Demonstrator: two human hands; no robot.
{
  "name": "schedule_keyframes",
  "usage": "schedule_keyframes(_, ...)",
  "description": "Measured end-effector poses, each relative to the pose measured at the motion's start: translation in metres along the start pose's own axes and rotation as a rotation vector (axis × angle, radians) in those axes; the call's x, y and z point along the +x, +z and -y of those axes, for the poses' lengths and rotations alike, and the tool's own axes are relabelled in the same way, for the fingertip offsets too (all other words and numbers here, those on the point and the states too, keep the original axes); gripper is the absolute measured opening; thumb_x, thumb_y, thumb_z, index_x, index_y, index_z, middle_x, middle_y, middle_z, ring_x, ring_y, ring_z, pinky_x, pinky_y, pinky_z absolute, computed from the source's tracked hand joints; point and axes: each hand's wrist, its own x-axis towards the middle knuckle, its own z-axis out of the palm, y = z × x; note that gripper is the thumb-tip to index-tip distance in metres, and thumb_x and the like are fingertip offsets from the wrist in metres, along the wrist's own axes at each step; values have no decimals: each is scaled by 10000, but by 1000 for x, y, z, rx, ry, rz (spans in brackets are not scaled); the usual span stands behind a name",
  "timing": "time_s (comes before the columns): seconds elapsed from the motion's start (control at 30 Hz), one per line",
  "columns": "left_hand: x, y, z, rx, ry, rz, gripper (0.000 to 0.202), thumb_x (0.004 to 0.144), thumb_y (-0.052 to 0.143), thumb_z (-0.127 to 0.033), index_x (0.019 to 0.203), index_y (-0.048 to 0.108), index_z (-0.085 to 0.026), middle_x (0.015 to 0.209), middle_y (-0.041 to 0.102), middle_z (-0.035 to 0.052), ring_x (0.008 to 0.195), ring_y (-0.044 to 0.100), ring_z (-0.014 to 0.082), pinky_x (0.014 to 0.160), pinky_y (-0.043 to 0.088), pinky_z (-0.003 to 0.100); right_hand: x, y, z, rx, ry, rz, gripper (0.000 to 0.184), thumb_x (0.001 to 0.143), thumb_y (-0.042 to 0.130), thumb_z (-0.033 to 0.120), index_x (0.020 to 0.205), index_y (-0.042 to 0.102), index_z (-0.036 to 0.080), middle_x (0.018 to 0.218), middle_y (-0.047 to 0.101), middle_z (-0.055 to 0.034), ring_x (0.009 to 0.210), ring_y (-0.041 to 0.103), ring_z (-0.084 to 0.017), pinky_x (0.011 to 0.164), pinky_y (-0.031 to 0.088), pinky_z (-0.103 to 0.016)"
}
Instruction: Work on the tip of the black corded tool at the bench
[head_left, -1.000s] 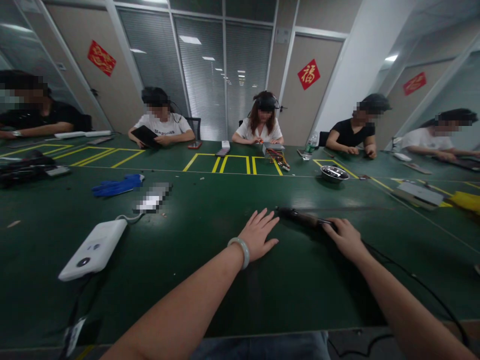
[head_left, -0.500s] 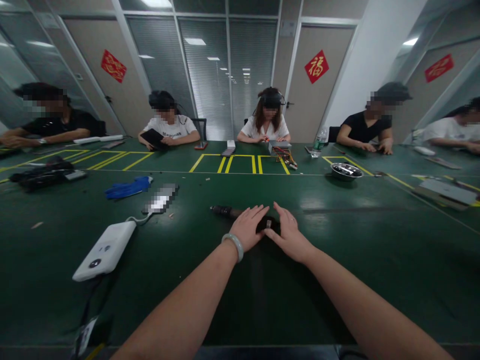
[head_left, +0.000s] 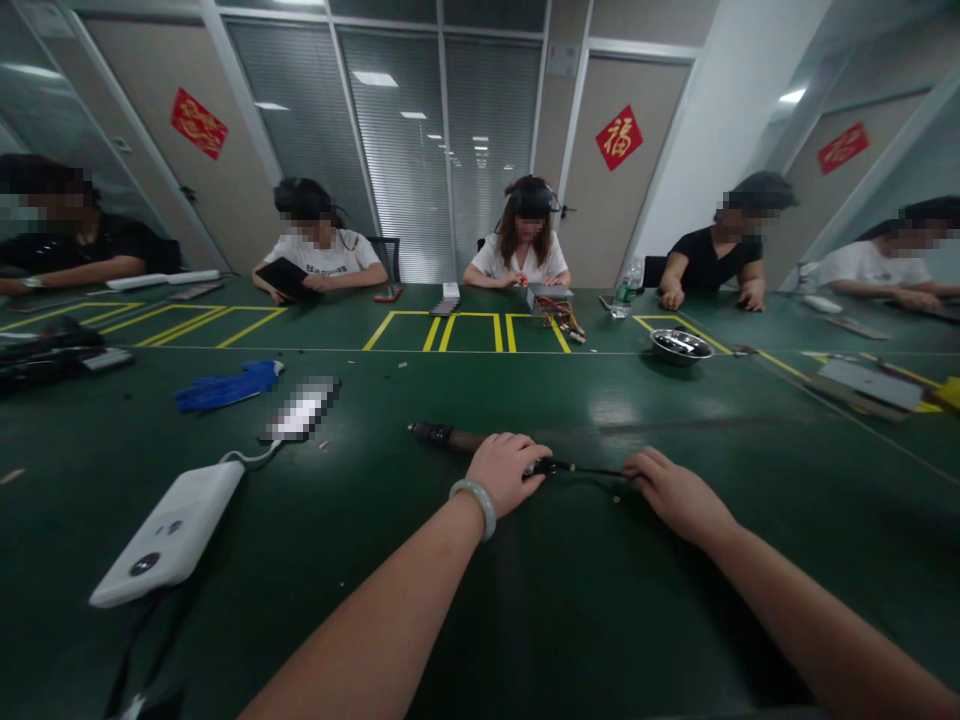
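A long dark tool with a narrow metal tip, which looks like an electric screwdriver [head_left: 442, 436], lies across the green table in front of me. My left hand [head_left: 508, 470], with a pale bangle at the wrist, is closed over its rear part and hides some of it. From that end a thin black cord [head_left: 596, 470] runs to the right. Its far part is pinched in the fingers of my right hand [head_left: 671, 490], stretched almost straight between both hands.
On the left are a white power bank [head_left: 176, 530] cabled to a phone [head_left: 300, 410] and a blue glove [head_left: 229, 387]. Farther off are a metal bowl [head_left: 681, 347], a water bottle [head_left: 626, 292] and a metal box with coloured wires [head_left: 551, 298]. Several people sit opposite.
My right hand has moved right, away from my left, and now pinches the black cord. My left hand has closed over the tool. The whole view has shifted slightly.
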Motion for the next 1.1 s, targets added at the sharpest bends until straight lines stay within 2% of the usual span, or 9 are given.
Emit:
schedule_keyframes(0.1, -2, -3, -1, 5, 10, -9, 314, 875, 559, -390, 1178, 563, -310, 1128, 585, 4, 1052, 524, 216, 945, 385, 399, 46, -11, -18, -30, -112, 8, 247, 915, 390, 371, 906, 594, 233, 920, 602, -36, 798, 576, -171, 731, 422, -305)
schedule_keyframes(0.2, -4, -4, -1, 11, 13, -28, 297, 862, 574, -377, 1152, 577, -311, 1100, 591, 4, 1025, 528, 217, 924, 394, 395, 82, -4, -12, 8, -21, -113, 273, 905, 408, 403, 824, 586, 212, 821, 608, -32, 748, 554, -165, 695, 398, -285)
schedule_keyframes(0.27, -5, -6, 1, 15, 4, -32, 288, 857, 574, -368, 1138, 587, -310, 1091, 593, 9, 1023, 528, 219, 925, 393, 392, 92, 4, -2, 45, 50, -151, 301, 906, 403, 432, 792, 571, 211, 755, 597, -21, 687, 535, -159, 654, 386, -278)
schedule_keyframes(0.4, -7, -9, 10, 34, -84, -56, 295, 854, 562, -344, 1144, 595, -301, 1096, 598, 19, 1025, 529, 225, 928, 393, 393, 81, 11, 15, 113, -15, -101, 274, 877, 462, 475, 877, 557, 217, 822, 599, -17, 720, 539, -162, 661, 396, -282)
schedule_keyframes(0.53, -6, -8, 19, 47, -148, -98, 338, 848, 570, -311, 1185, 574, -310, 1166, 584, 16, 1081, 512, 235, 957, 380, 417, 60, 7, 28, 177, -111, -26, 235, 896, 462, 426, 976, 538, 219, 955, 577, -32, 815, 544, -166, 721, 425, -299)
schedule_keyframes(0.67, -2, -4, 18, 52, -111, -117, 295, 841, 599, -313, 1136, 594, -312, 1190, 571, 2, 1122, 492, 232, 998, 349, 426, 57, 4, 33, 169, -101, -26, 240, 950, 374, 354, 936, 563, 208, 976, 542, -42, 834, 539, -155, 770, 434, -311)
schedule_keyframes(0.87, 2, 0, 14, 81, -105, -102, 199, 857, 577, -279, 1052, 617, -291, 1065, 588, 4, 996, 525, 221, 893, 388, 413, 58, -4, 34, 124, -104, 57, 230, 882, 535, 420, 905, 670, 235, 1055, 537, -45, 912, 540, -196, 844, 440, -381)
schedule_keyframes(0.97, 2, 0, 14, 78, -77, -101, 189, 857, 573, -265, 1037, 625, -286, 1055, 594, 4, 988, 525, 219, 887, 383, 410, 54, -7, 46, 73, -108, 45, 201, 871, 560, 402, 891, 709, 269, 1024, 569, -46, 957, 531, -237, 907, 401, -445)
schedule_keyframes(1.1, -2, 0, 16, 51, -28, -101, 171, 853, 583, -265, 1015, 636, -283, 1053, 608, -4, 996, 526, 208, 891, 375, 398, 47, -4, 70, 107, -57, 33, 245, 910, 493, 357, 946, 721, 275, 900, 618, -47, 871, 567, -222, 855, 417, -397)
